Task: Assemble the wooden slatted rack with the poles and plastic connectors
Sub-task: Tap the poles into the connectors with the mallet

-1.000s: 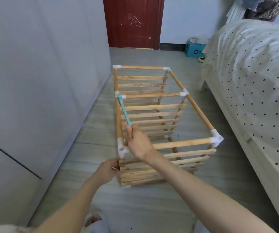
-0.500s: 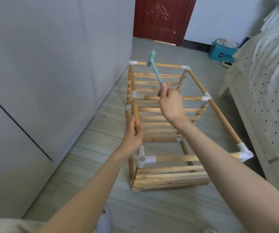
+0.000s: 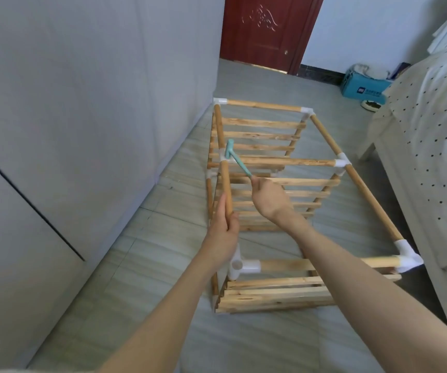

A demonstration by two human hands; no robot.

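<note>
Wooden slats and round poles make up the rack [image 3: 284,200], which lies on its side on the grey plank floor [image 3: 163,265], between the pale wall [image 3: 82,103] on my left and the bed [image 3: 432,157] with its dotted cover on my right. White plastic connectors join the poles at the corners; the nearest one [image 3: 240,267] sits just below my left wrist, and another [image 3: 408,258] caps the near right corner beside the bed.

My left hand [image 3: 223,232] is wrapped round the near left pole [image 3: 225,184], fingers curled tight on the wood. My right hand [image 3: 269,199] grips the handle end of a small teal hammer [image 3: 237,160], fingers closed round it. The hammer's head rests at the middle connector [image 3: 223,157] on the left rail, where the cross pole [image 3: 284,161] meets it; whether the head truly touches the plastic I cannot tell.

At the far end of the room stands a dark red door [image 3: 265,30]. A blue box [image 3: 365,87] sits on the floor by the foot of the bed.
</note>
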